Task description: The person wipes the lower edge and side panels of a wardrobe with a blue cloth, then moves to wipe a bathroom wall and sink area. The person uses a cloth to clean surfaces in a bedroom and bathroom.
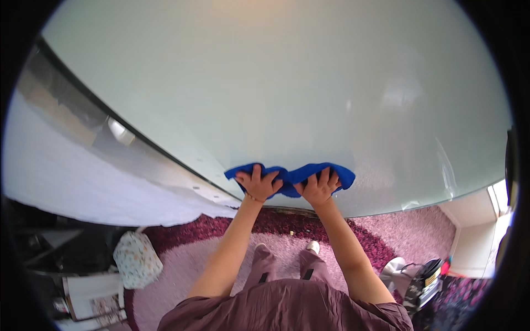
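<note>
A blue cloth (285,178) lies bunched against a large, pale, glossy panel (281,95), close to its lower edge. My left hand (258,184) presses the left part of the cloth with fingers spread. On the cloth's right part rests my right hand (321,186), its fingers also spread. The cloth dips and narrows between the two hands. Both palms are hidden, as they face the panel. Light reflections and streaks show on the panel's right side.
A dark edge (136,136) bounds the panel on the left, beside white fabric (83,178). Below lies a pink and maroon shaggy rug (186,265). A patterned fabric bundle (137,260) sits lower left, and a bag with items (420,283) lower right.
</note>
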Motion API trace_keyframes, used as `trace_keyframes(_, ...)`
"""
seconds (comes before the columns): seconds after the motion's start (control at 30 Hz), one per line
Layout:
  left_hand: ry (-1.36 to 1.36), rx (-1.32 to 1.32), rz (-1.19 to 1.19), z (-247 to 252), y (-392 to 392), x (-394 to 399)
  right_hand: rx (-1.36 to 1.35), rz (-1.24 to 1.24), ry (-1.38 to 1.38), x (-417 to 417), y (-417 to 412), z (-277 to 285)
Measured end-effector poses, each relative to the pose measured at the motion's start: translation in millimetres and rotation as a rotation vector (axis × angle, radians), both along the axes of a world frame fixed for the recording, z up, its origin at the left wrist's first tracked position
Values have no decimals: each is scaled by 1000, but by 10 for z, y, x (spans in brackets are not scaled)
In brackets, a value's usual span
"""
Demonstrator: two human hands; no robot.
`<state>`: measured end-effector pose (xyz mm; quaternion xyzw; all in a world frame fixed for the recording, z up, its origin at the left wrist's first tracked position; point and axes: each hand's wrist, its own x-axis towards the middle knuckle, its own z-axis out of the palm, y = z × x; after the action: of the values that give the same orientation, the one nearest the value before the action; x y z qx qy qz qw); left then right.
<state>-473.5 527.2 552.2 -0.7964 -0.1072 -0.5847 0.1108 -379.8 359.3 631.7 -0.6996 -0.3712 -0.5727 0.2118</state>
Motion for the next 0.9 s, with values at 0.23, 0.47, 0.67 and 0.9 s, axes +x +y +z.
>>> trace_keyframes(0.23, 46, 102, -56, 81, 71, -78, 77, -5, 43, -58, 112, -233)
trace_keyframes(0.47, 6, 66, -63, 236, -6, -77, 158, -11, 48, -76, 167, -375)
trace_keyframes(0.67, -52, -1, -33, 157, -109, 36, 169, 6, 71, -127, 156, -495)
trace_keyframes(0.9, -98, -129, -34, -454, -316, 183, 143, 77, 128, -174, 183, -982)
